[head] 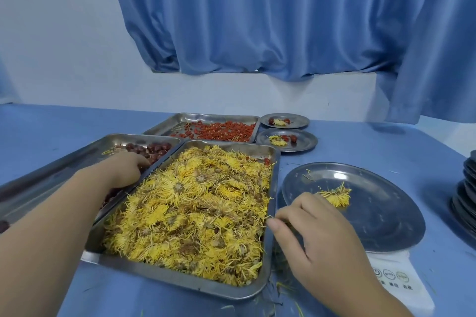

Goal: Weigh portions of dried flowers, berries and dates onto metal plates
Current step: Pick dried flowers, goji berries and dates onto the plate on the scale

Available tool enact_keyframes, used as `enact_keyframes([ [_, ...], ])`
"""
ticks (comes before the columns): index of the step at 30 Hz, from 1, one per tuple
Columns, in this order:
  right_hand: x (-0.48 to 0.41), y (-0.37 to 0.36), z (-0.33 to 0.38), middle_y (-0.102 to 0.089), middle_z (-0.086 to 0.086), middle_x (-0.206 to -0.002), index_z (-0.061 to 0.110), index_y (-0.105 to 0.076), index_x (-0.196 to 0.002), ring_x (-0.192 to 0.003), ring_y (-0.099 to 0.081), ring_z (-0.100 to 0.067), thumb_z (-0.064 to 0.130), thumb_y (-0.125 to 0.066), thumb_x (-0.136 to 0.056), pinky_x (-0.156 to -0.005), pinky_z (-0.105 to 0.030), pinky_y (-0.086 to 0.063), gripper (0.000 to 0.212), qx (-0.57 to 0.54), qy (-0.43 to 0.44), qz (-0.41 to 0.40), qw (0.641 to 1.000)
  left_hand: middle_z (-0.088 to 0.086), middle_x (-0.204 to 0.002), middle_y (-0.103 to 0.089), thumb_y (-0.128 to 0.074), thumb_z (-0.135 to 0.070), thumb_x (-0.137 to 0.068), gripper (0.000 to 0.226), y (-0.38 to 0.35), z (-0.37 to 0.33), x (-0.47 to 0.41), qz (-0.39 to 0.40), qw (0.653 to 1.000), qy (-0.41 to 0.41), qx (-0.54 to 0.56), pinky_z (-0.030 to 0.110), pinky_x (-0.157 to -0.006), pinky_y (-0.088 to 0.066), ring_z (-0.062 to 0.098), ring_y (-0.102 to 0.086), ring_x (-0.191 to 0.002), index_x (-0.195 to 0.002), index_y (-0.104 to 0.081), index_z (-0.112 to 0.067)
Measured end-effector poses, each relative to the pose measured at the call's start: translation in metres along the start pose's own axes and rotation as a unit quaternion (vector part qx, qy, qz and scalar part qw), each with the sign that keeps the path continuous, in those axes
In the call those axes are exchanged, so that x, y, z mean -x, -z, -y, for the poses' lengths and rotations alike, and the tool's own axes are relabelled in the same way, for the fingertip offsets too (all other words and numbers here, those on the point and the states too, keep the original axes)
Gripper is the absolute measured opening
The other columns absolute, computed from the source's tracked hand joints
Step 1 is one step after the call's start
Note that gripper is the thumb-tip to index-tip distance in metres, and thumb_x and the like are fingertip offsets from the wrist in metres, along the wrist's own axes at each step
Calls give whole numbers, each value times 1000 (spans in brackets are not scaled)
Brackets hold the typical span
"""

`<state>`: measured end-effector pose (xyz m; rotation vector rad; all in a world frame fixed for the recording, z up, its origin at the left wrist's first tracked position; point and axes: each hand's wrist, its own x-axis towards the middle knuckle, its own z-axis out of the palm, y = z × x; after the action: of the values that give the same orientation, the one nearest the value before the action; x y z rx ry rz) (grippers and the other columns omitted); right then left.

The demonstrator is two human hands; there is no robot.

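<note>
Centrally, a metal tray [180,283] heaped with yellow dried flowers [193,213] fills the lower middle of the frame on the blue table [386,141]. Just left of it sits a second tray [51,170] holding dark red dates [154,149], and behind both, toward the upper middle, a third tray [206,117] carries a thin spread of red berries [221,130].

The left hand [123,170] reaches in from the lower left and dips into the date tray, knuckles up, fingers bent down among the fruit. Whether it has hold of a date cannot be told, since the fingertips are hidden.

The right hand [309,234] lies at the lower right between the flower tray's rim and a large round plate [373,213], fingers loosely curled, thumb tip beside stray yellow strands — whether it pinches any is unclear. That plate rests on a white scale [401,283] and bears one flower [336,195] just beyond the fingertips.

Two small plates [298,121] [304,144], right of the berry tray, each hold a flower and some red fruit. A stack of dark plates [466,200] stands at the right edge — a blue curtain [257,20] hangs behind.
</note>
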<state>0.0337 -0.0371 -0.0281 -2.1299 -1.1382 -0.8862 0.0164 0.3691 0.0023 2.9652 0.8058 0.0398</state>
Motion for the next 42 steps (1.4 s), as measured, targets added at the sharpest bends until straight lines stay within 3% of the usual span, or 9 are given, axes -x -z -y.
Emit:
enact_keyframes([
  [3, 0, -1, -1, -46, 13, -69, 24, -64, -71, -66, -45, -7, 52, -29, -97, -57, -24, -41, 51, -8, -2, -5, 1000, 2, -128, -65, -47, 2, -87, 49, -1, 5, -7, -10, 1000, -6, 18, 39, -101, -48, 19, -61, -108, -126, -65, -21],
  [7, 0, -2, -1, -45, 13, -69, 24, -64, -71, -66, -45, -7, 49, -34, -96, -57, -25, -41, 46, -14, -1, -7, 1000, 4, -125, -66, -54, 3, -83, 46, -4, 7, -9, -36, 998, 9, 44, 36, -96, -51, 19, -62, -105, -121, -68, -18],
  [13, 1, 0, -2, -45, 12, -68, 24, -62, -67, -66, -45, -8, 52, -26, -98, -59, -21, -38, 55, -23, -9, -8, 1000, 6, -117, -67, -67, -5, -86, 28, -9, 13, -3, -72, 990, 34, 117, 39, -96, -50, 23, -61, -106, -111, -68, -16],
  [19, 2, 2, -3, -46, 9, -65, 20, -61, -65, -66, -47, -12, 52, -25, -98, -56, -27, -42, 59, -25, -20, -13, 999, 3, -104, -68, -63, 3, -85, 21, -13, 28, 3, -78, 979, 49, 180, 33, -83, -43, 18, -60, -93, -89, -67, -18],
  [22, 3, 3, -4, -46, 9, -65, 20, -60, -64, -66, -46, -11, 53, -24, -98, -57, -28, -41, 60, -28, -25, -12, 999, 4, -108, -69, -64, -2, -86, 19, -14, 30, 5, -68, 982, 53, 169, 34, -88, -44, 20, -60, -97, -93, -68, -19],
  [27, 5, 6, -5, -42, 9, -64, 22, -55, -61, -66, -45, -10, 52, -27, -97, -58, -26, -37, 55, -26, -34, -13, 999, 9, -140, -55, -53, -4, -90, 51, -15, 25, 2, -46, 995, 54, 66, 38, -102, -42, 29, -52, -124, -139, -54, -16],
  [33, 5, 7, -7, -40, 10, -63, 22, -51, -59, -64, -42, -9, 45, -34, -96, -60, -28, -35, 47, -21, -40, -14, 999, 9, -126, -63, -60, -7, -88, 36, -21, 31, -4, -65, 991, 81, 82, 36, -96, -45, 26, -57, -113, -123, -63, -15],
  [38, 4, 6, -7, -41, 10, -64, 21, -53, -60, -65, -41, -10, 41, -38, -94, -56, -26, -37, 43, 1, -43, -13, 999, 5, -102, -68, -66, -9, -82, 21, -24, 34, -3, -109, 982, 77, 134, 33, -75, -46, 20, -59, -90, -96, -60, -23],
  [42, 3, 7, -5, -39, 11, -64, 21, -51, -60, -65, -41, -9, 38, -39, -93, -58, -26, -35, 40, -10, -39, -23, 999, -2, -92, -64, -68, -15, -81, 22, -15, 27, 9, -167, 963, 71, 199, 29, -58, -43, 16, -61, -76, -97, -57, -26],
])
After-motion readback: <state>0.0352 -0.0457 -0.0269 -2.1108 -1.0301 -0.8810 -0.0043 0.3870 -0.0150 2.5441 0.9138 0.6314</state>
